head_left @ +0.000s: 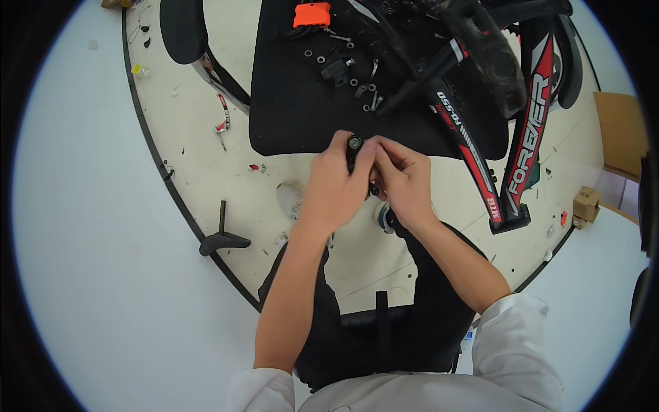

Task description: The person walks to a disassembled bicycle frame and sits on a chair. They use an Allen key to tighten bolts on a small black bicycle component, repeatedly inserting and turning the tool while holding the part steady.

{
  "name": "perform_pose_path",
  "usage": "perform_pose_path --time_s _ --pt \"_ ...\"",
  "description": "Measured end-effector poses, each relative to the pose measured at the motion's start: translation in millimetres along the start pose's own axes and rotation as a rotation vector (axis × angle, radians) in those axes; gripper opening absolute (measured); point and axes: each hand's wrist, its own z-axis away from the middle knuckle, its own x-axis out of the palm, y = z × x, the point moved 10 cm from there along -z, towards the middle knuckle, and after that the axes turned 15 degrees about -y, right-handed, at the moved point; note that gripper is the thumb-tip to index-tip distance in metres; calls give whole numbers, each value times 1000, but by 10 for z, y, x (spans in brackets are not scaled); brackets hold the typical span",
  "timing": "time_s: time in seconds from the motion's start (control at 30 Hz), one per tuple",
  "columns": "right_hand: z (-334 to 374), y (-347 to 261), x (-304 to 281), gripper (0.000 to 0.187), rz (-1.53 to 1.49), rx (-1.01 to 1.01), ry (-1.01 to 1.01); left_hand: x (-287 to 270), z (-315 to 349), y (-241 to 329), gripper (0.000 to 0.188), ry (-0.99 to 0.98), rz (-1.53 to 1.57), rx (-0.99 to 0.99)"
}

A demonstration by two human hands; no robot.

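Note:
My left hand (335,180) and my right hand (408,180) meet in front of the near edge of a black chair seat (288,130). Between them is a small black part (355,143) with a round end, its kind mostly hidden by my fingers. My left fingers wrap around it, while the fingertips of my right hand pinch at its side. On the seat lie loose washers (320,60), bolts (376,101) and a black clamp-like piece (336,69). A black, red and white bicycle frame (467,147) rests across the seat's right side and juts past its near edge.
An orange object (312,15) sits at the seat's far edge. Black armrests (184,31) flank the seat. On the floor to the left lies a bicycle saddle with its post (225,242). A small cardboard box (586,204) stands at the right, among scattered scraps.

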Motion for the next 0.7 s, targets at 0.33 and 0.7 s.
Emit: perform_pose_path --time_s 0.33,0.7 --pt "-87 -229 329 27 -21 -44 -146 -216 72 138 24 93 -54 159" --pt "-125 -427 889 32 114 -212 -446 -587 253 -231 13 14 734 6"
